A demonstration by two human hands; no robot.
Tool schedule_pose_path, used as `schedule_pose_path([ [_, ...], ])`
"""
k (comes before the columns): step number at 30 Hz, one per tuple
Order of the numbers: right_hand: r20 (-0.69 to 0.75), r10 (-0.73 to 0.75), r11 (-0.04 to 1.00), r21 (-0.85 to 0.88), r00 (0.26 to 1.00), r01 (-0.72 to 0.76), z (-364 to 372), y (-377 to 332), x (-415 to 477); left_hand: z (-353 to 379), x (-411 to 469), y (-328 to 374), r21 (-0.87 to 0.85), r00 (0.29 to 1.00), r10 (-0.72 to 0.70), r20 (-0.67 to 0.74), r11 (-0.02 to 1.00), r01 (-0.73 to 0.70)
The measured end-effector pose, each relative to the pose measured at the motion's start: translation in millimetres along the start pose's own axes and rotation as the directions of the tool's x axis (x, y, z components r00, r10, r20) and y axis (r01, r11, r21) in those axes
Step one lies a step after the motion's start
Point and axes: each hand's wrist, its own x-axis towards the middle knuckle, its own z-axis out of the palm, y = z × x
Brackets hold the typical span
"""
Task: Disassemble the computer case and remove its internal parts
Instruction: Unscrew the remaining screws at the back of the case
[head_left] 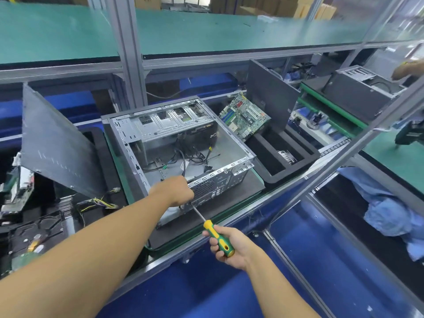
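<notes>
An open grey computer case (128, 143) lies on its side on a dark mat, side panel off, loose black cables (195, 158) on its floor. My left hand (175, 190) grips the case's near rear edge beside the vented back plate. My right hand (226, 245) holds a green and yellow screwdriver (216, 236); its shaft points up-left to the case's lower rear corner, just under my left hand. A green motherboard (244, 117) leans in a black foam tray to the right of the case.
A grey side panel (55, 143) leans at the left above removed parts and wires. A black foam tray (296, 154) with slots holds a heatsink. Another dark panel (268, 97) stands behind it. A second case (358, 92) and another person's hand (406, 70) are at far right. Aluminium posts frame the bench.
</notes>
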Motion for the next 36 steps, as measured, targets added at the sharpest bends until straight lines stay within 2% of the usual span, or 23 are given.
schedule_pose_path([
  [3,-0.126,-0.124,0.969,-0.228,0.984,0.093,1.2,1.7,1.1,-0.7,-0.9,1.6,0.006,1.0,0.002,-0.001,1.0,-0.002],
  [6,-0.161,-0.37,0.821,-0.517,0.915,0.241,3.4,4.6,-1.4,-0.5,-1.0,1.4,0.005,1.0,0.002,-0.003,1.0,-0.002],
  [8,-0.119,-0.556,0.588,-0.756,0.823,0.288,4.9,8.0,-3.6,-0.3,-1.2,1.3,0.0,1.0,-0.002,-0.001,1.0,0.002],
  [10,-0.043,-0.694,0.24,-0.955,0.719,0.175,6.1,14.7,-2.1,-0.7,-2.6,1.8,-0.002,1.0,-0.006,0.007,1.0,0.006],
  [12,0.018,-0.769,-0.076,-0.995,0.639,-0.064,9.1,22.8,0.9,-1.2,-3.1,2.4,0.002,1.0,-0.009,0.004,1.0,0.009],
  [13,0.054,-0.788,-0.168,-0.977,0.613,-0.13,11.1,26.6,1.7,-1.3,-3.2,2.7,0.003,1.0,-0.008,0.002,1.0,0.008],
  [14,0.08,-0.8,-0.205,-0.968,0.595,-0.147,12.6,29.4,1.8,-1.4,-3.2,2.9,0.003,1.0,-0.006,0.001,1.0,0.006],
  [15,0.066,-0.804,-0.175,-0.976,0.591,-0.129,13.4,29.2,1.1,-1.5,-3.3,3.2,0.004,1.0,-0.005,0.001,1.0,0.005],
  [16,0.015,-0.799,-0.068,-0.995,0.601,-0.066,13.3,26.7,-0.1,-1.8,-3.9,3.1,0.005,1.0,-0.007,0.001,1.0,0.007],
  [17,-0.062,-0.77,0.107,-0.994,0.635,0.033,12.6,23.0,0.0,-2.1,-4.8,3.2,0.006,1.0,-0.01,0.0,1.0,0.01],
  [18,-0.143,-0.704,0.342,-0.927,0.695,0.155,12.2,19.0,0.8,-2.5,-5.6,3.3,0.007,1.0,-0.014,-0.004,1.0,0.014],
  [19,-0.212,-0.599,0.588,-0.771,0.772,0.244,12.9,14.5,0.8,-2.7,-6.2,3.4,0.008,1.0,-0.017,-0.009,1.0,0.017],
  [20,-0.255,-0.462,0.783,-0.568,0.85,0.255,14.0,10.8,1.2,-2.8,-6.4,3.5,0.011,1.0,-0.017,-0.014,1.0,0.017],
  [21,-0.251,-0.316,0.903,-0.376,0.915,0.209,14.7,7.8,1.0,-2.9,-6.6,3.6,0.014,1.0,-0.013,-0.016,1.0,0.013],
  [22,-0.213,-0.195,0.959,-0.247,0.957,0.14,14.1,5.7,1.0,-2.8,-6.8,3.8,0.017,1.0,-0.008,-0.015,1.0,0.008],
  [24,-0.097,-0.052,0.983,-0.178,0.994,0.034,12.2,2.4,2.8,-2.9,-7.5,4.0,0.022,1.0,-0.005,-0.01,1.0,0.005],
  [27,0.001,-0.03,0.985,-0.171,1.0,0.03,10.5,0.0,6.3,-3.3,-8.0,5.2,0.017,1.0,-0.012,-0.009,1.0,0.012],
  [33,-0.134,-0.276,0.9,-0.382,0.952,0.207,9.6,12.8,10.7,-3.1,-6.4,5.2,0.006,1.0,-0.019,-0.025,1.0,0.019],
  [35,-0.171,-0.397,0.784,-0.574,0.902,0.236,12.6,14.9,7.7,-3.1,-6.7,5.1,0.007,1.0,-0.019,-0.02,1.0,0.019],
  [36,-0.178,-0.473,0.655,-0.726,0.863,0.209,14.3,14.2,5.1,-2.9,-6.7,5.0,0.006,1.0,-0.017,-0.016,1.0,0.017],
])
